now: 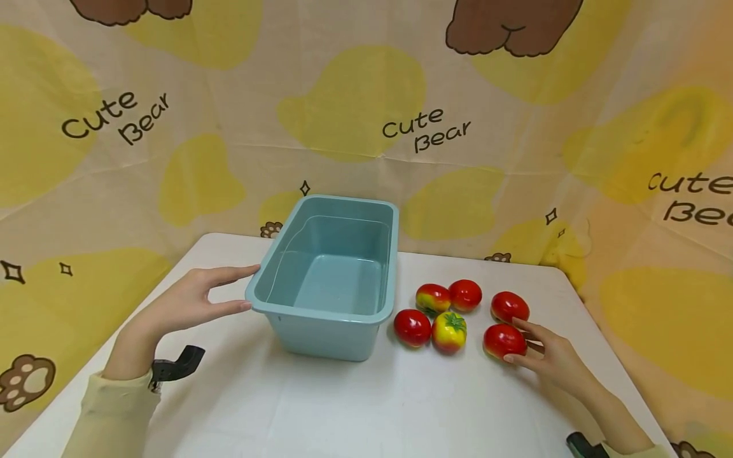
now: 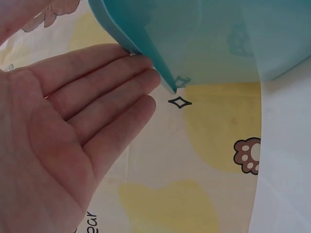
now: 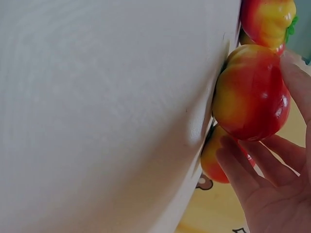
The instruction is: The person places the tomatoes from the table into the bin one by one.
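A light blue plastic bin (image 1: 323,312) stands on the table. My left hand (image 1: 197,299) is at its left rim, fingers straight and thumb spread, fingertips touching the rim. In the left wrist view the straight fingers (image 2: 109,73) lie along the bin's edge (image 2: 146,53). My right hand (image 1: 552,359) holds a shiny red toy tomato (image 1: 504,341) at the right, thumb on the near side and fingers on the far side. The right wrist view shows this tomato (image 3: 252,92) with yellow on its underside. Just behind it sits another red tomato (image 1: 509,307).
Between bin and right hand lies a group of toy tomatoes: two red ones (image 1: 412,327) (image 1: 465,295), a red-yellow one (image 1: 433,298) and a yellow one with a green calyx (image 1: 449,331). A printed cloth (image 1: 355,102) hangs behind the white table (image 1: 343,407).
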A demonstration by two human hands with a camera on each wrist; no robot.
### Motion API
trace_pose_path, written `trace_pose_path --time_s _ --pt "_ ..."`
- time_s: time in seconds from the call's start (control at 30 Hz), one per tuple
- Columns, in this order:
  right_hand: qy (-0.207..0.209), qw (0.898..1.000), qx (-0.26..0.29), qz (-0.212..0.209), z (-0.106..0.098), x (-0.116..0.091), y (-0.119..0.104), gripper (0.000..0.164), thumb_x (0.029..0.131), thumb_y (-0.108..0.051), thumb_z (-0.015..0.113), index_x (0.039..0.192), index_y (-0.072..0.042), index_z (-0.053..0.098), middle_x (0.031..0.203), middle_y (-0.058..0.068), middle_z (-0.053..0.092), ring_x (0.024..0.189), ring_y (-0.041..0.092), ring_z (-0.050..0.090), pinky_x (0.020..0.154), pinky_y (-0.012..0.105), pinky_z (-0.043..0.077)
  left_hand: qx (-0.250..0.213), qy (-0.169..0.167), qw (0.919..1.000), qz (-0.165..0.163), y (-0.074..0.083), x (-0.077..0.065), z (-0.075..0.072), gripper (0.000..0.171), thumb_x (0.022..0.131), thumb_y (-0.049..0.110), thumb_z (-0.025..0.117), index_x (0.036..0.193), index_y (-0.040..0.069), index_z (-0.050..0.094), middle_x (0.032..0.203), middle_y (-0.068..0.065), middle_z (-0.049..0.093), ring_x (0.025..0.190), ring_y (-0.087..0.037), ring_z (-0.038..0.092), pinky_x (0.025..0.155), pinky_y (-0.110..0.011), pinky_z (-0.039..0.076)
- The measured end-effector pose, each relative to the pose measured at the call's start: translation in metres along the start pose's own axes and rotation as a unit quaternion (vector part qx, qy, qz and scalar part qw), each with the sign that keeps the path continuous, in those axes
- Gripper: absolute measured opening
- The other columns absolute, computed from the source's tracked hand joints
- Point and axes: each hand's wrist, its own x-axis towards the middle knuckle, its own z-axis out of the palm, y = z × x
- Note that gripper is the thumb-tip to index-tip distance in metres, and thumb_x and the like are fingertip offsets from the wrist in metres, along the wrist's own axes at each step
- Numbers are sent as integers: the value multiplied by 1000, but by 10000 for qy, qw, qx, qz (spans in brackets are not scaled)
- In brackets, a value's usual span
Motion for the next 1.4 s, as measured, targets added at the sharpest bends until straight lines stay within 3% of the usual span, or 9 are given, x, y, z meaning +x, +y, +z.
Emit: trace_pose_path --time_s 0.5,0.6,0.73,0.8,0.97,1.07,1.4 --pt "-385 9984 213 367 0 6 -3 75 74 -37 80 132 -1 49 126 24 57 102 38 63 77 40 59 -26 -56 9999 -151 5 4 -5 61 82 43 72 136 22 53 132 -1 59 121 -25 56 97 -43 47" --pt "-431 9981 252 372 1 7 -3 76 74 -36 80 133 0 49 125 25 57 101 38 63 77 40 59 -86 -86 9997 -234 7 4 -7 61 81 44 72 135 23 54 131 -1 59 121 -25 57 97 -30 48" --pt "-527 9970 266 508 2 8 -4 78 74 -37 80 133 2 47 125 25 57 102 37 62 77 39 59 -188 -166 9992 -306 8 5 -9 61 81 45 72 135 22 54 131 -1 59 121 -24 56 94 -9 41" --pt "-574 9964 242 582 2 8 -4 79 74 -38 80 134 2 47 125 25 56 102 37 61 76 39 59 -240 -200 9990 -332 8 6 -9 61 81 44 73 134 21 55 131 0 59 120 -25 57 94 -11 42" --pt "-568 9963 218 612 2 8 -5 79 74 -38 80 133 2 47 124 25 57 101 36 61 77 39 59 -394 -280 9983 -332 8 8 -9 62 80 42 74 134 17 55 131 -1 59 118 -28 58 98 -35 48" --pt "-535 9965 208 606 2 8 -5 78 73 -38 80 132 1 47 123 24 58 101 36 61 77 40 59 -466 -317 9980 -298 8 9 -9 62 81 41 74 134 15 55 131 -2 59 118 -28 58 98 -39 46" --pt "-608 9952 266 726 3 8 -5 77 74 -37 80 132 1 47 123 24 58 102 36 60 77 40 59 -564 -364 9973 -309 11 9 -10 63 80 39 75 134 13 55 131 0 59 119 -22 58 95 -10 43"
